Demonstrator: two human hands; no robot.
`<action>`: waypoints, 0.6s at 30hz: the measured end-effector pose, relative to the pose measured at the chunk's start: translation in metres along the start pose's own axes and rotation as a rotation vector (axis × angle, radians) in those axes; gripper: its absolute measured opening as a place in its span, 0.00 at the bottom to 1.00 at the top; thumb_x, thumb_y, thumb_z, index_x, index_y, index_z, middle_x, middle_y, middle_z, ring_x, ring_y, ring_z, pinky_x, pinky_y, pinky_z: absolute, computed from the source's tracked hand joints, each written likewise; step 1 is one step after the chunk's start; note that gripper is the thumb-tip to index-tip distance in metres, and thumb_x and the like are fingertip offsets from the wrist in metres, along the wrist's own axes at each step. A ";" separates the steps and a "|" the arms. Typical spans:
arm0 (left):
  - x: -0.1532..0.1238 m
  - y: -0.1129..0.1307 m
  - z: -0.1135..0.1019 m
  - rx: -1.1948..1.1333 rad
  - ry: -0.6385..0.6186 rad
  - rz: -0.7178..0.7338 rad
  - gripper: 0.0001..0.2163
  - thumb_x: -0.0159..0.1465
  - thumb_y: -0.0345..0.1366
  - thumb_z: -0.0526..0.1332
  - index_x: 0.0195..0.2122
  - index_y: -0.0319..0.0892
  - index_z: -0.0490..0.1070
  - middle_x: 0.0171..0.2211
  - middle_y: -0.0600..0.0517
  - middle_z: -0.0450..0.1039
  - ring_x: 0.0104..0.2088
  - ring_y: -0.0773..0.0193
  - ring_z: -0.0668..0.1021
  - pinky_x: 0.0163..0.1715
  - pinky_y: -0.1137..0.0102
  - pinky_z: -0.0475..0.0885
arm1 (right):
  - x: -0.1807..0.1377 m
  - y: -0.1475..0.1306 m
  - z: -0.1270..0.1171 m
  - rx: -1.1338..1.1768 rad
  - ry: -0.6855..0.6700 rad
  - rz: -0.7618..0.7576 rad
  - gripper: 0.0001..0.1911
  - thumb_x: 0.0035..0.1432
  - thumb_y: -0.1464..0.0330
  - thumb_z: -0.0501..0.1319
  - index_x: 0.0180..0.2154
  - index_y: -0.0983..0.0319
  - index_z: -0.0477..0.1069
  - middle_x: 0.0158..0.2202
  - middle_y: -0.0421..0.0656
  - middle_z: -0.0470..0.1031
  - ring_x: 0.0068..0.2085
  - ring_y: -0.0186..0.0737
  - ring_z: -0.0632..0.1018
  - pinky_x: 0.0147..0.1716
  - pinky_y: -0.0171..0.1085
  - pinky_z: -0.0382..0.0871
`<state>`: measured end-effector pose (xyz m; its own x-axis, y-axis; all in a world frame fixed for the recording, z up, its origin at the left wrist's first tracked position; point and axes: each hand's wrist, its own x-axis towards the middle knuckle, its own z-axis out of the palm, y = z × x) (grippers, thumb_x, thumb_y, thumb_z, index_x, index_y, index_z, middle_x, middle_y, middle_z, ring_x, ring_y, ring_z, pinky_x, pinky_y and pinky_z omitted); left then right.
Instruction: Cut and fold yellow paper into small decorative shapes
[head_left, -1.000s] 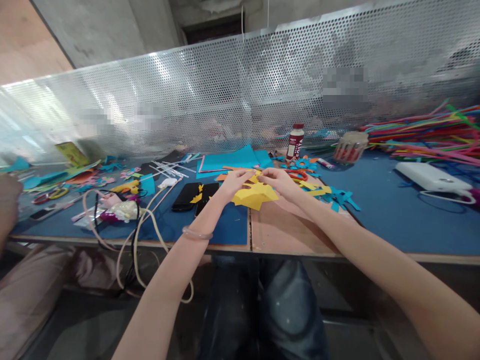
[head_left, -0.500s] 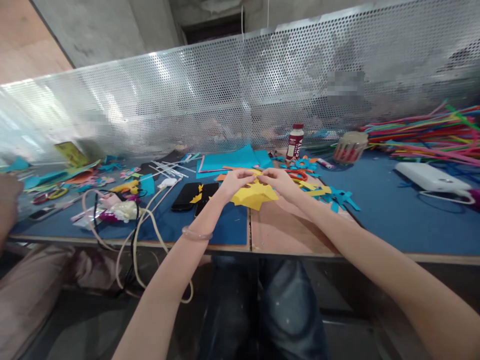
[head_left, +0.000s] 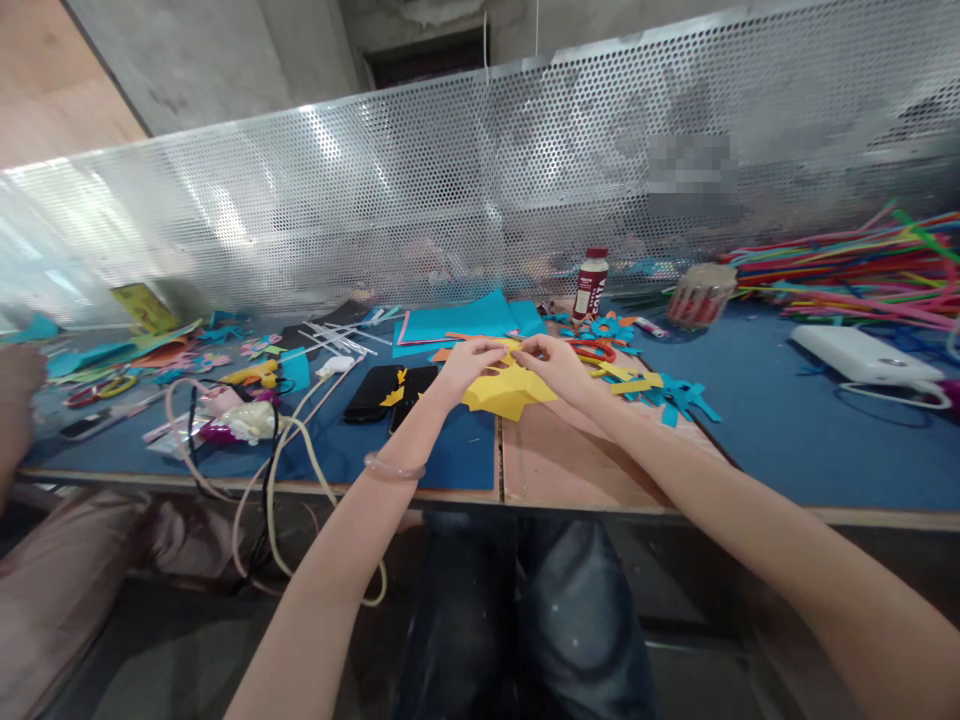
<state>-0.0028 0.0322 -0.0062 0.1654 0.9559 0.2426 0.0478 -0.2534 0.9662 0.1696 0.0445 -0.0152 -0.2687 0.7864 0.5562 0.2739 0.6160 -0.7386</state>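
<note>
Flat black device (head_left: 367, 396) lies back from the table's (head_left: 559, 470) front edge. Left hand (head_left: 471, 363), fingers bent, pinches yellow paper (head_left: 508, 392); paper sits mid-table, between front and back edges. Right hand (head_left: 559, 363) pinches same paper. Bottle (head_left: 591, 285) stands upright near back edge.

Open way in: bare wood surface (head_left: 577, 475) between left forearm (head_left: 352, 560) and right forearm (head_left: 720, 490). Farther in, left hand (head_left: 474, 362), right hand (head_left: 556, 362) and yellow paper (head_left: 504, 397) block middle. Looped cables (head_left: 271, 505) and flat black devices (head_left: 366, 397) crowd left. Rightward, blue mat (head_left: 780, 420) lies bare up to white device (head_left: 862, 360). Bottle (head_left: 590, 285), perforated screen (head_left: 420, 200) stand behind, closing far side.
</note>
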 end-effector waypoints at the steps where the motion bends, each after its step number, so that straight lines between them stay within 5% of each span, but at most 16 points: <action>1: 0.000 0.000 0.000 -0.002 0.002 -0.002 0.12 0.53 0.38 0.64 0.35 0.37 0.73 0.36 0.45 0.74 0.35 0.64 0.76 0.35 0.69 0.70 | 0.000 0.000 0.000 0.001 -0.002 0.001 0.13 0.52 0.58 0.59 0.30 0.62 0.69 0.28 0.41 0.71 0.31 0.37 0.69 0.32 0.37 0.62; 18: 0.002 -0.004 0.000 -0.088 -0.038 -0.004 0.13 0.53 0.39 0.64 0.37 0.36 0.72 0.37 0.44 0.73 0.34 0.63 0.77 0.35 0.69 0.71 | -0.001 0.003 0.001 -0.009 0.011 -0.013 0.11 0.55 0.61 0.57 0.31 0.62 0.68 0.29 0.41 0.70 0.31 0.36 0.70 0.33 0.37 0.64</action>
<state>-0.0028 0.0354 -0.0091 0.2025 0.9503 0.2365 -0.0383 -0.2337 0.9716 0.1694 0.0451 -0.0183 -0.2617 0.7789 0.5700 0.2789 0.6264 -0.7279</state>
